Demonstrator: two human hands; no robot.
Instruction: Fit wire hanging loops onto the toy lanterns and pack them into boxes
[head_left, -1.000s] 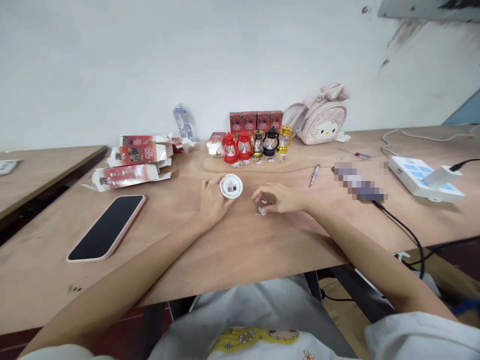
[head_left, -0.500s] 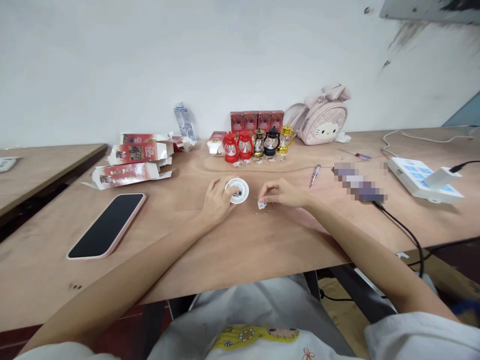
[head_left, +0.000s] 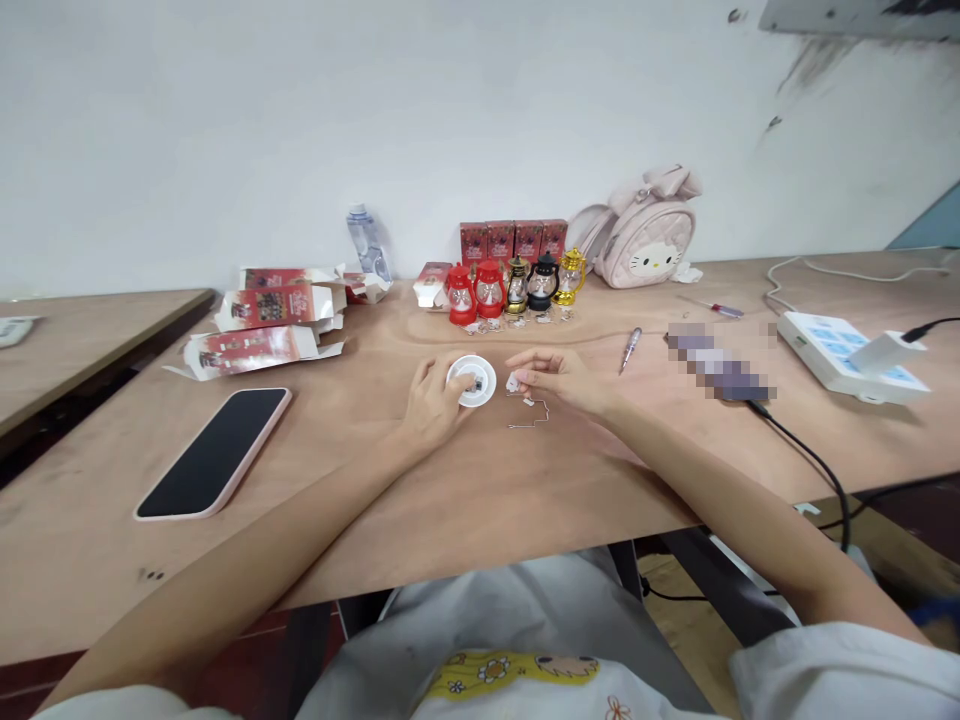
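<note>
My left hand (head_left: 435, 402) grips a round white plastic base (head_left: 487, 378) by its left side, thumb pressed inside it near small dark and metallic parts. Just to the right, my right hand (head_left: 559, 380) pinches a small white plastic piece (head_left: 513, 382) between thumb and fingertips, a short gap away from the base. Under the right fingers a bent thin metal wire (head_left: 541, 420) lies on the table, with a tiny white bit (head_left: 529, 402) beside it.
Small lanterns (head_left: 490, 288) in red, bronze, black and gold stand before red boxes (head_left: 516, 240). Opened cartons (head_left: 259, 348) and a phone (head_left: 217, 450) lie left. Screwdrivers (head_left: 631, 350), a pixelated phone-like item (head_left: 716, 365), a power strip (head_left: 847, 355) and a pink bag (head_left: 649, 245) are right.
My right hand has lifted the small white piece off the table area and moved it up and left toward the base. The wire shows more fully. My left hand stays nearly still.
</note>
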